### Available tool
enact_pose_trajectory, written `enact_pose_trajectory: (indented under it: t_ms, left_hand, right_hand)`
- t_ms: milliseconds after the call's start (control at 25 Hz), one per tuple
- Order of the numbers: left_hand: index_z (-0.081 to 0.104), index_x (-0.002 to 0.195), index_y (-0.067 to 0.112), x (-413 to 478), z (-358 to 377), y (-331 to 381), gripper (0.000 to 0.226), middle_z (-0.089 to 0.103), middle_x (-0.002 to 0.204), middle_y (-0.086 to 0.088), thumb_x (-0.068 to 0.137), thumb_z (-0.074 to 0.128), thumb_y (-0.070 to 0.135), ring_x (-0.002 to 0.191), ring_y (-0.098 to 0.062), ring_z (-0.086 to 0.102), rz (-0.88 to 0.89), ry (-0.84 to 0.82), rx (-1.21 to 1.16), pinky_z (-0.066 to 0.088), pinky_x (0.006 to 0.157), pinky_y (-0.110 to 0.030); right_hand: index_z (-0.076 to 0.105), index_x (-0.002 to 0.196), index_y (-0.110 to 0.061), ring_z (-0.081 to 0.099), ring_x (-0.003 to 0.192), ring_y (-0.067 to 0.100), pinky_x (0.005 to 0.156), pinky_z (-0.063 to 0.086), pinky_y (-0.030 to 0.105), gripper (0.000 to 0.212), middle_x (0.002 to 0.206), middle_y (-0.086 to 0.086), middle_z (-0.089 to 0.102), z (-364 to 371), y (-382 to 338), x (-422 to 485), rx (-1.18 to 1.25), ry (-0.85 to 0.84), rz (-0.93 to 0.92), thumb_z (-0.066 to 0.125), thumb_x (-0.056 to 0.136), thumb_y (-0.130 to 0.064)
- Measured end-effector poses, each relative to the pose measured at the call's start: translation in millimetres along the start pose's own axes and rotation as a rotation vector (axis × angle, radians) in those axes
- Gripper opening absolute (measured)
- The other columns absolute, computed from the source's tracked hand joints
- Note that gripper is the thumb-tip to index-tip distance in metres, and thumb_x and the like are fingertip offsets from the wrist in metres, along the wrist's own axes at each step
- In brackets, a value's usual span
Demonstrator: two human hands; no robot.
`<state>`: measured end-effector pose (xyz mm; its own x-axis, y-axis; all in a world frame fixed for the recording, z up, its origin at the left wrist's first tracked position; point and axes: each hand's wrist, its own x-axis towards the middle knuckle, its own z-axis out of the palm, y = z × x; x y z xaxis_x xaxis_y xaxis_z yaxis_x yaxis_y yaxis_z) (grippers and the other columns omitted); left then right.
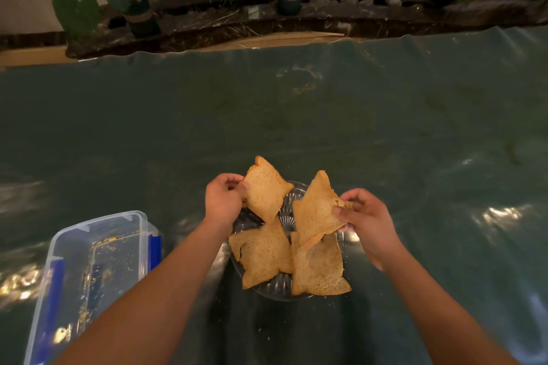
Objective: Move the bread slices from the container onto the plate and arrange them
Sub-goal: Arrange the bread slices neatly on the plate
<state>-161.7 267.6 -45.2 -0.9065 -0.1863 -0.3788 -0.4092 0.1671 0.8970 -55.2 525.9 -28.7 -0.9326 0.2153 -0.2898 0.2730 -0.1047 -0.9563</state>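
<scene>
Four bread slices are visible, and all are at the glass plate point(292, 290), which stands on the counter point(326, 127) near its front edge. Two slices lie flat on the near half of the plate: the near-left slice point(262, 255) and the near-right slice point(318, 267), touching along their inner edges. The far-left slice point(265, 188) is pinched at its left edge by the left hand point(224, 200), fingers closed on it, and is held tilted above the far-left rim. The far-right slice point(314, 210) is pinched at its right corner by the right hand point(366, 216), likewise closed on the bread, with its lower edge overlapping the near-right slice.

The clear container point(95, 270), with blue clips, lies at the front-left corner of the counter, well apart from the plate. Only crumbs are seen inside it, so the transfer step is judged complete. The step in hand is judged to be the arrangement of the last two slices.

The next move calls for both held slices to be lowered onto the far half of the plate, each turned so that its edges meet its neighbours without excess overlap. The bare ribbed centre of the plate remains available as a reference. A light pinch is advised, since the bread appears thin and is likely to tear or bend at the grasped corner. Release is to follow only once each slice is fully supported by the plate.
</scene>
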Motion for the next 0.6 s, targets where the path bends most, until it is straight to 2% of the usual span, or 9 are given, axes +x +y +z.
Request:
enact_pose_trajectory:
  t_ms: [80, 120, 160, 240, 280, 360, 440, 520, 600]
  left_hand:
    - [0.066, 0.089, 0.015, -1.5, -3.1, 1.3, 0.009, 0.069, 0.092, -0.009, 0.086, 0.069, 0.007, 0.084, -0.024, 0.07, -0.05, 0.003, -0.128, 0.059, 0.058, -0.029]
    - [0.066, 0.09, 0.014, -2.4, -4.7, 2.2, 0.008, 0.069, 0.091, -0.009, 0.087, 0.069, 0.006, 0.083, -0.022, 0.069, -0.052, 0.003, -0.154, 0.058, 0.056, -0.026]
    - [0.066, 0.091, 0.012, -3.1, -6.4, 2.9, 0.007, 0.069, 0.091, -0.009, 0.087, 0.068, 0.006, 0.082, -0.021, 0.068, -0.05, 0.005, -0.163, 0.057, 0.055, -0.025]
    - [0.066, 0.093, 0.01, -4.3, -10.2, 4.4, 0.007, 0.068, 0.091, -0.008, 0.087, 0.068, 0.006, 0.082, -0.02, 0.067, -0.052, 0.011, -0.182, 0.057, 0.057, -0.027]
    - [0.066, 0.093, 0.01, -4.6, -12.2, 5.2, 0.007, 0.068, 0.092, -0.009, 0.087, 0.068, 0.006, 0.083, -0.021, 0.067, -0.059, 0.012, -0.202, 0.059, 0.062, -0.031]
    - [0.067, 0.094, 0.01, -5.7, -14.7, 6.3, 0.008, 0.068, 0.094, -0.011, 0.087, 0.068, 0.006, 0.086, -0.023, 0.066, -0.073, 0.009, -0.244, 0.06, 0.071, -0.039]
    - [0.067, 0.095, 0.01, -8.3, -14.9, 7.0, 0.008, 0.068, 0.096, -0.011, 0.087, 0.068, 0.007, 0.087, -0.023, 0.066, -0.085, -0.001, -0.252, 0.06, 0.073, -0.04]
    - [0.067, 0.097, 0.009, -11.5, -12.9, 7.9, 0.01, 0.068, 0.097, -0.011, 0.087, 0.068, 0.006, 0.088, -0.023, 0.066, -0.1, -0.017, -0.262, 0.06, 0.072, -0.038]
    - [0.067, 0.099, 0.007, -14.7, -8.8, 7.1, 0.011, 0.068, 0.1, -0.012, 0.088, 0.068, 0.006, 0.091, -0.024, 0.067, -0.132, -0.03, -0.301, 0.06, 0.075, -0.04]
  right_hand:
    - [0.063, 0.083, -0.016, 0.065, 0.061, 0.019, 0.052, 0.053, 0.027, 0.015, 0.07, 0.006, 0.068, -1.2, 2.9, 3.3, -0.044, -0.066, 0.039, 0.072, 0.08, -0.003]
    - [0.062, 0.083, -0.015, 0.064, 0.063, 0.02, 0.053, 0.054, 0.029, 0.015, 0.07, 0.004, 0.067, -2.2, 6.8, 6.0, -0.141, -0.069, 0.059, 0.07, 0.081, -0.002]
    - [0.061, 0.084, -0.015, 0.063, 0.066, 0.02, 0.055, 0.054, 0.031, 0.016, 0.071, 0.001, 0.067, -3.4, 11.1, 9.8, -0.311, -0.05, 0.06, 0.068, 0.083, -0.002]
    - [0.059, 0.085, -0.02, 0.061, 0.075, 0.018, 0.061, 0.047, 0.024, 0.016, 0.078, -0.005, 0.065, -5.4, 20.2, 16.2, -0.703, 0.034, -0.016, 0.066, 0.085, -0.005]
    - [0.06, 0.087, -0.021, 0.061, 0.08, 0.016, 0.063, 0.043, 0.021, 0.016, 0.082, -0.008, 0.064, -5.1, 22.9, 17.6, -0.785, 0.082, -0.052, 0.065, 0.085, -0.007]
    - [0.062, 0.092, -0.021, 0.062, 0.087, 0.016, 0.065, 0.04, 0.021, 0.013, 0.087, -0.01, 0.064, -2.8, 25.9, 18.6, -0.759, 0.139, -0.065, 0.066, 0.085, -0.011]
    - [0.063, 0.103, -0.021, 0.062, 0.095, 0.019, 0.068, 0.041, 0.023, 0.018, 0.095, -0.009, 0.065, -0.4, 28.2, 17.8, -0.78, 0.146, -0.04, 0.066, 0.086, -0.016]
    - [0.06, 0.119, -0.018, 0.057, 0.111, 0.022, 0.083, 0.043, 0.028, 0.034, 0.113, -0.002, 0.063, 0.7, 30.5, 14.9, -0.869, 0.152, -0.022, 0.068, 0.086, -0.022]
    - [0.059, 0.124, -0.016, 0.047, 0.121, 0.025, 0.093, 0.04, 0.033, 0.042, 0.124, 0.002, 0.059, 1.9, 29.4, 11.2, -0.922, 0.227, -0.062, 0.07, 0.085, -0.025]
